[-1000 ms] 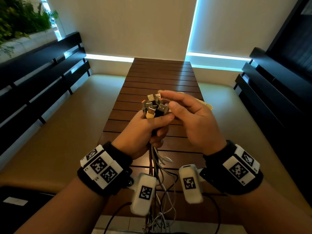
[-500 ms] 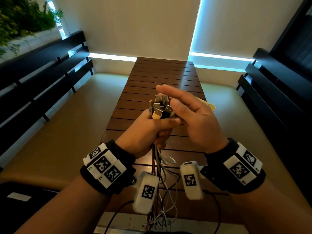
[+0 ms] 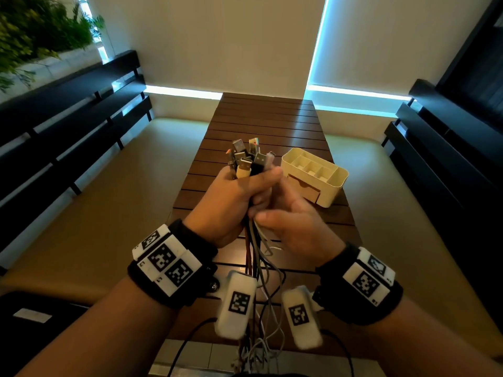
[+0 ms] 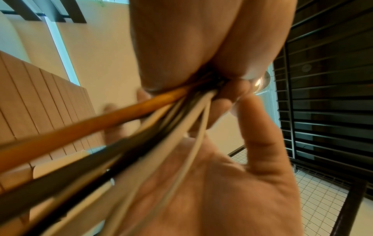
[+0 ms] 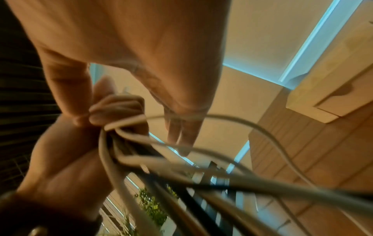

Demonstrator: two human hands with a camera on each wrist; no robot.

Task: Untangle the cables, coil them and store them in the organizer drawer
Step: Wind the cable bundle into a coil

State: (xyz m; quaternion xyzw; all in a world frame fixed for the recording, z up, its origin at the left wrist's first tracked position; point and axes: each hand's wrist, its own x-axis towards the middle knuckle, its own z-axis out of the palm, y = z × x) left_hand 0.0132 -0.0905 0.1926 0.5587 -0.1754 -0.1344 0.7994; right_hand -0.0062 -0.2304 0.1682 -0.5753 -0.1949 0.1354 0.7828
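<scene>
A bundle of cables (image 3: 246, 159) stands upright in my left hand (image 3: 253, 191), whose fist grips it just under the fanned-out USB plugs. The loose lengths (image 3: 258, 268) hang tangled past the table's near edge. An orange cable (image 4: 101, 124), grey, black and white ones leave the fist. My right hand (image 3: 272, 210) sits right below the left fist. Its thumb lies over the strands and its fingers reach behind them, fairly straight in the right wrist view (image 5: 181, 135). The cream organizer (image 3: 337, 183) stands on the table to the right, its front drawer (image 3: 304, 193) closed.
The slatted brown table (image 3: 266, 123) runs away from me toward the wall. Dark slatted benches (image 3: 81, 118) line both sides, with tan seat cushions (image 3: 109, 200) below. A plant (image 3: 32, 36) stands at the far left.
My right hand has dropped from the plug ends to the strands under the left fist, which uncovers the organizer behind it. The left hand keeps its grip on the bundle.
</scene>
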